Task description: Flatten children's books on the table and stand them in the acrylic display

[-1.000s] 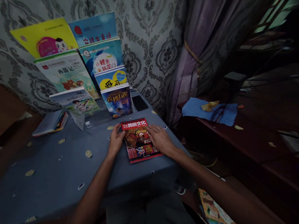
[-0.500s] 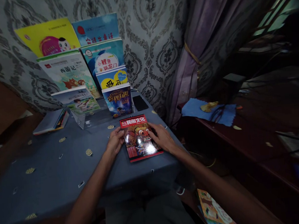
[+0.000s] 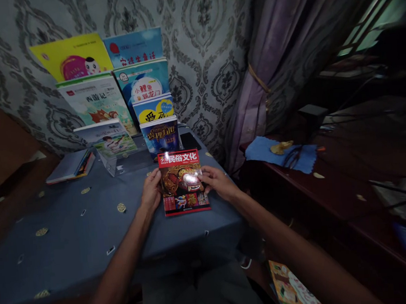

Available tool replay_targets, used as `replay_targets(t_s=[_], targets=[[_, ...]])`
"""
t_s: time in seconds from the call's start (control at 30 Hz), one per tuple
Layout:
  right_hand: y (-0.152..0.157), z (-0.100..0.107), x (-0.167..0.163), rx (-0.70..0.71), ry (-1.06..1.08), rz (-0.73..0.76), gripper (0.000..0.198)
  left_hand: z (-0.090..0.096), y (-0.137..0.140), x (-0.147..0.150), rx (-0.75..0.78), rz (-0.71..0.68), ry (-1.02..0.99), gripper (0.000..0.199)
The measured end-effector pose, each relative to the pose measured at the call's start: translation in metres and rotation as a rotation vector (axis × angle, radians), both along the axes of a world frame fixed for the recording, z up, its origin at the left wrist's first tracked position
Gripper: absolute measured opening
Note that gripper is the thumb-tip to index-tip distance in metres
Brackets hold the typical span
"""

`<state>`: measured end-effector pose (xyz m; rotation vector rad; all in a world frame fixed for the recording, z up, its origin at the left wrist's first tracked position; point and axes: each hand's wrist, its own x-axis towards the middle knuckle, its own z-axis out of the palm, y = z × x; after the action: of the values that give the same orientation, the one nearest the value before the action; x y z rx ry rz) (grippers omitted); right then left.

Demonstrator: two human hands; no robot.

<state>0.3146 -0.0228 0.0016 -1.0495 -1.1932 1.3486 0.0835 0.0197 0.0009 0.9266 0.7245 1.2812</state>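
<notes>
A book with a red and black cover (image 3: 182,184) is held between my two hands, tilted up toward me above the near right part of the table. My left hand (image 3: 151,189) grips its left edge, thumb at the cover's side. On the right edge, my right hand (image 3: 219,182) holds it with the thumb over the cover. Just behind stands a dark blue book (image 3: 161,135), its lower part hidden by the held one. Further back, a stand carries more upright books, among them a white-green one (image 3: 97,102) and a yellow one (image 3: 72,54).
The table (image 3: 73,246) has a blue patterned cloth. A small pile of books (image 3: 68,166) lies at its left, and a black phone-like object (image 3: 190,141) behind the held book. A dark red bench (image 3: 319,199) with a blue cloth (image 3: 259,150) stands right. Books (image 3: 294,287) lie low at right.
The red and black book has been raised and tipped more upright, shifting slightly left. Both hands have moved with it, and my right thumb has slid nearer its right edge.
</notes>
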Motion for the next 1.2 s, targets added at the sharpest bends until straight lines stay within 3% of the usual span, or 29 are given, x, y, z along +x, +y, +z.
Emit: replay_targets(t_s=[0.3, 0.87, 1.2], targets=[[-0.006, 0.007, -0.012, 0.108, -0.019, -0.052, 0.037, 0.004, -0.001, -0.002, 0.050, 0.031, -0.017, 0.047], [0.019, 0.021, -0.015, 0.327, -0.103, -0.094, 0.031, 0.040, 0.009, -0.001, 0.275, 0.096, 0.039, 0.040], [0.043, 0.021, -0.010, 0.317, -0.122, -0.088, 0.033, 0.027, 0.052, 0.004, 0.269, 0.149, 0.085, 0.033]])
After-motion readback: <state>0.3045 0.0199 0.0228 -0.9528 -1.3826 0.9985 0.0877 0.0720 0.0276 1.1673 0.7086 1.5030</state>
